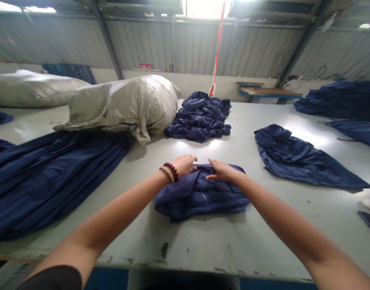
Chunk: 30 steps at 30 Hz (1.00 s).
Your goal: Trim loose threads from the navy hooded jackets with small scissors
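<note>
A navy blue garment (200, 197), folded into a loose bundle, lies on the pale table in front of me. At the bundle's far left edge is my left hand (186, 164), with two beaded bracelets at its wrist; its fingers are stretched out and apart. My right hand (223, 170) hovers over or rests on the far right part of the cloth, thumb and fingers spread. I cannot tell whether either palm presses on the fabric. Neither hand grips anything.
Behind the bundle lies a crumpled heap of navy cloth (201, 114), beside a large whitish sack (127, 102). Long navy fabric (55, 177) spreads at the left. Another navy garment (302, 159) lies on the right, with a bigger pile (342, 98) beyond. The worn table edge (203, 270) runs nearest me.
</note>
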Tool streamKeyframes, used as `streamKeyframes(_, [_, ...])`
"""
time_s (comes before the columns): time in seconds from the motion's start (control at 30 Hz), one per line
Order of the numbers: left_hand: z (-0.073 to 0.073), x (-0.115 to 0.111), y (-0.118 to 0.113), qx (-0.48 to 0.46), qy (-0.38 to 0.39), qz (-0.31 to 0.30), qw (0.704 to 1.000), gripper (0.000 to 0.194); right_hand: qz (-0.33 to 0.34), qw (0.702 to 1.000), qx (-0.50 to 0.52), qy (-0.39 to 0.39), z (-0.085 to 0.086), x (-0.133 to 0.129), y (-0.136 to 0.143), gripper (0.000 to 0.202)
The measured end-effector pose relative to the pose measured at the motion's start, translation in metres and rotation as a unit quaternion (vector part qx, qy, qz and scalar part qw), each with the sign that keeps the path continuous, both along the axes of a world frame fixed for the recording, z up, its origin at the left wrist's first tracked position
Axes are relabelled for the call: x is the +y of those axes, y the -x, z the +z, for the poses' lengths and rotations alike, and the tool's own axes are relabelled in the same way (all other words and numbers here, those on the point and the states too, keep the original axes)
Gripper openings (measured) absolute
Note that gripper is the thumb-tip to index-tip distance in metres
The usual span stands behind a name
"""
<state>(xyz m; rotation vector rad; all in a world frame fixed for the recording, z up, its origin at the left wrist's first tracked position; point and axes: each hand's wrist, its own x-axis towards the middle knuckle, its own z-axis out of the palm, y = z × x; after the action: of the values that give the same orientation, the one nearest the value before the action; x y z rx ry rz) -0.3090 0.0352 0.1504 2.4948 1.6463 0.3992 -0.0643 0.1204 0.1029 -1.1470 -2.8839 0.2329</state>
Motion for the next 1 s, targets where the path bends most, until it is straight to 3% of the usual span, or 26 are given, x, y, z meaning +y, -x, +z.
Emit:
streamKeyframes(0.1, [-0.055, -0.055, 0.024, 0.006, 0.054, -0.045, 0.997, 0.064, 0.004, 1.0, -0.007, 0.023, -0.046, -0.027, -0.049, 0.107])
streamKeyframes(0.17, [-0.089, -0.089, 0.047, 0.024, 0.086, -0.014, 0.996, 0.087, -0.011, 0.999, -0.015, 0.031, -0.068, -0.043, -0.086, 0.105])
streamKeyframes(0.23, [-0.115, -0.11, 0.067, 0.036, 0.111, -0.004, 0.993, 0.091, -0.034, 0.999, -0.022, 0.037, -0.085, -0.055, -0.114, 0.095])
streamKeyframes(0.3, [-0.131, -0.117, 0.083, 0.034, 0.105, -0.012, 0.994, 0.087, -0.046, 0.998, -0.021, 0.031, -0.098, -0.064, -0.128, 0.085])
streamKeyframes(0.43, [-0.135, -0.108, 0.1, 0.016, 0.091, -0.018, 0.996, 0.093, -0.059, 0.998, -0.015, -0.007, -0.106, -0.082, -0.126, 0.081])
streamKeyframes(0.57, [-0.128, -0.1, 0.122, 0.019, 0.092, 0.001, 0.996, 0.1, -0.052, 0.999, 0.012, -0.002, -0.093, -0.105, -0.123, 0.068])
streamKeyframes(0.67, [-0.131, -0.108, 0.145, 0.016, 0.073, 0.033, 0.997, 0.09, -0.053, 0.997, 0.055, -0.016, -0.086, -0.12, -0.139, 0.053])
streamKeyframes(0.77, [-0.14, -0.125, 0.16, -0.026, 0.084, 0.067, 0.994, 0.077, -0.121, 0.987, 0.076, -0.078, -0.09, -0.131, -0.166, 0.054])
streamKeyframes(0.9, [-0.15, -0.145, 0.161, -0.077, 0.035, 0.131, 0.988, 0.053, -0.158, 0.979, 0.106, -0.069, -0.104, -0.138, -0.192, 0.057])
streamKeyframes(1.0, [-0.147, -0.149, 0.152, -0.08, -0.024, 0.187, 0.979, 0.039, -0.16, 0.975, 0.138, -0.067, -0.111, -0.138, -0.194, 0.05])
